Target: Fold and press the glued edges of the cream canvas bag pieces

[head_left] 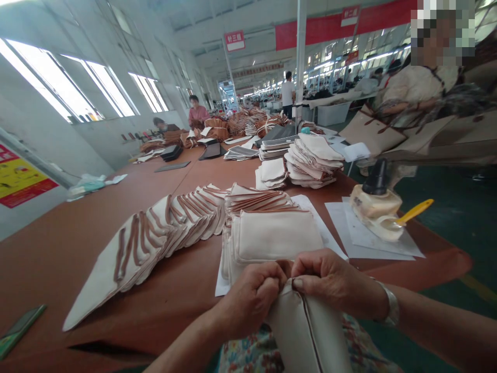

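Observation:
Between both hands, over my lap, hangs a cream fabric piece (310,331) with a dark seam running down it and a brown edge at its top. My left hand (254,290) is closed on its upper end, with the fingertips curled in. Thumb and fingers of my right hand (337,285) pinch the same end beside the seam. Just beyond my hands lies a stack of cream panels (277,235) with brown edges, on white paper. A fanned row of similar panels with brown strips (155,233) stretches to the left.
At the right stands a glue container (376,202) with a black cone and a yellow-handled brush (417,211), on paper sheets. More panel stacks (314,160) lie farther back. A phone-like green object (21,329) rests at the left edge. A co-worker (419,88) is at the right.

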A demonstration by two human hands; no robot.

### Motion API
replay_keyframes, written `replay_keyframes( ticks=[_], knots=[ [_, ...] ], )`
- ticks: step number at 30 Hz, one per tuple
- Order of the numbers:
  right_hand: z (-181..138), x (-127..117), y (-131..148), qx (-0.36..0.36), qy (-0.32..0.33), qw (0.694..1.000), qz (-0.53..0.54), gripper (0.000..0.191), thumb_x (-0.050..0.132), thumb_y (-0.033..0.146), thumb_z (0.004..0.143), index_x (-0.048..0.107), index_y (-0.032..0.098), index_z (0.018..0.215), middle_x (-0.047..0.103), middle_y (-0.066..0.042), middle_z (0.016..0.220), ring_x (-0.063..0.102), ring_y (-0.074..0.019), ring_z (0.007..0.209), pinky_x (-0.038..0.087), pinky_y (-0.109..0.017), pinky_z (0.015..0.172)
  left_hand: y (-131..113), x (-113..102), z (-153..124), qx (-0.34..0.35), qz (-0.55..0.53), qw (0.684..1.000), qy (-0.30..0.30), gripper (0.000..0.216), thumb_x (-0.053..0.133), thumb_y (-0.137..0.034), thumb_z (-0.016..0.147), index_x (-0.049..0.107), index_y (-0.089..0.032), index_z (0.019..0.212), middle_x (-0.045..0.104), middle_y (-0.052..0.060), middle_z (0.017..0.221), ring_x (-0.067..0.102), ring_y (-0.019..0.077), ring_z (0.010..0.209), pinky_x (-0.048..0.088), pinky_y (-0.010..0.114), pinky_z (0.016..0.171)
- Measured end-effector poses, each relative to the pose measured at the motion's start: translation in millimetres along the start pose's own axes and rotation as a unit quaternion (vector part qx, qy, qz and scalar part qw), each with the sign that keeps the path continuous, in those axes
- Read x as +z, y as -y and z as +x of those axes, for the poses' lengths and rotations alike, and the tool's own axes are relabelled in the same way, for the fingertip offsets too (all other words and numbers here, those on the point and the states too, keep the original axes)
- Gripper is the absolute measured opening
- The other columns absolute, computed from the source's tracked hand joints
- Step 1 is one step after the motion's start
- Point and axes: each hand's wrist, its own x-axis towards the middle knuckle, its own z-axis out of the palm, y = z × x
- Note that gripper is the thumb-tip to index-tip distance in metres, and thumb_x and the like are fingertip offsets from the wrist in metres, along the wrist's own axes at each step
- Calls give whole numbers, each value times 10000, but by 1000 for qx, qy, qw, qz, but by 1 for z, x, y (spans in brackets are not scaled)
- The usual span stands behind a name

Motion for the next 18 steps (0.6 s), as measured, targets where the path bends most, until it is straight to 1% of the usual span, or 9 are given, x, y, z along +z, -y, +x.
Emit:
replay_keyframes(
  ticks=[1,3,5,7,11,13,15,16,18],
  knots=[
    [0,0,1,-3,0,1000,3,145,613,239,813,652,107,768,557,13,653,427,-97,605,336,-209,567,0,-3,0,-3,-28,999,15,198,367,-114,843,502,-171,710,406,-31,669,367,108,617,318,212,575],
    [0,1,1,-10,-1,1000,6,153,609,248,810,643,108,759,569,6,661,442,-103,613,342,-214,573,-1,-4,-1,-4,-48,998,30,196,420,-187,878,522,-160,713,394,-34,674,333,101,604,290,216,548],
    [0,2,1,-17,-7,1000,2,170,613,265,810,637,107,753,578,-2,673,452,-108,621,348,-218,577,0,-1,-1,10,-20,1000,9,204,504,-266,888,541,-153,722,426,-32,690,355,100,622,292,214,550],
    [0,3,0,-18,-16,1000,-7,168,612,259,816,639,108,748,589,-6,680,462,-111,629,357,-219,582,1,4,0,27,29,999,-20,182,537,-248,880,549,-154,724,463,-31,691,392,100,639,307,207,566],
    [-1,5,-4,-23,-40,999,-16,127,619,215,816,649,117,741,633,-15,708,498,-119,654,382,-215,599,5,11,-1,34,84,995,-40,200,461,-153,894,509,-165,700,518,-25,712,442,102,669,338,208,624],
    [-3,6,-6,-23,-55,998,-21,85,627,190,808,662,122,770,649,-14,722,510,-120,658,393,-214,603,5,11,-1,27,65,997,-37,210,430,-154,906,506,-167,711,532,-16,731,459,110,690,351,211,640],
    [-4,7,-7,-19,-63,998,-25,65,628,176,805,672,129,796,650,-9,715,517,-120,646,401,-214,596,4,11,-1,10,18,999,-27,245,413,-190,923,513,-163,701,519,-13,723,451,110,679,349,207,613],
    [-4,8,-8,-18,-65,997,-24,68,630,182,809,674,131,801,647,-8,709,520,-121,640,404,-215,591,3,12,-1,-3,-7,1000,-26,257,437,-228,924,515,-160,688,500,-16,705,430,106,654,336,206,583],
    [-5,9,-9,-26,-69,997,-20,73,633,193,819,671,134,797,645,-9,706,531,-124,643,414,-215,593,1,15,1,-25,-40,998,-40,259,548,-302,880,529,-151,670,464,-27,675,379,94,613,302,205,535]
  ],
)
